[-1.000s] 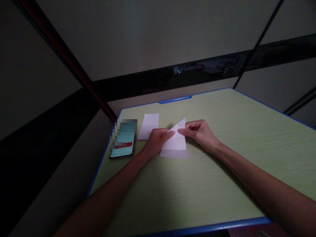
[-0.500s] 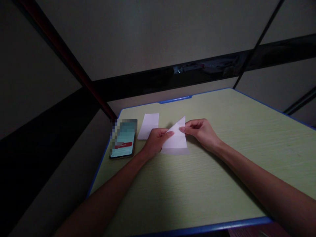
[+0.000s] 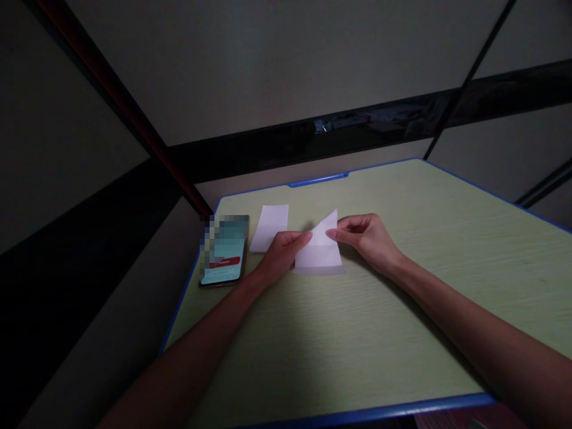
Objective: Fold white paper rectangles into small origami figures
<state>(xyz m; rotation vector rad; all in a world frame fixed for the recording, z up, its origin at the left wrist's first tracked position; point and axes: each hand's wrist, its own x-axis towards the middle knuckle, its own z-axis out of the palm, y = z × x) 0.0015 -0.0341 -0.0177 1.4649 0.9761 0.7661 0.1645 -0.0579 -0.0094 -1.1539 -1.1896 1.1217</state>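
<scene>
A white sheet of paper [image 3: 318,256], folded to a slanted point at its top right, is held between both hands above the table. My left hand [image 3: 281,253] pinches its left side, thumb on top and the other fingers behind. On the right edge, my right hand [image 3: 364,238] grips it between thumb and curled fingers. A crease crosses the middle, and a greyer strip runs along the lower edge. Just left of it lies a stack of white paper [image 3: 270,226], partly covered by my left hand.
A phone [image 3: 226,250] with a lit screen lies at the table's left edge. The pale green table [image 3: 357,345] has a blue rim, with a blue ledge [image 3: 318,180] at the back. Cabinet panels [image 3: 286,71] stand close behind it.
My left thumb has slid slightly up and left on the paper. The sheet has shifted a little to the right, and its middle crease shows more clearly. Both hands keep their hold.
</scene>
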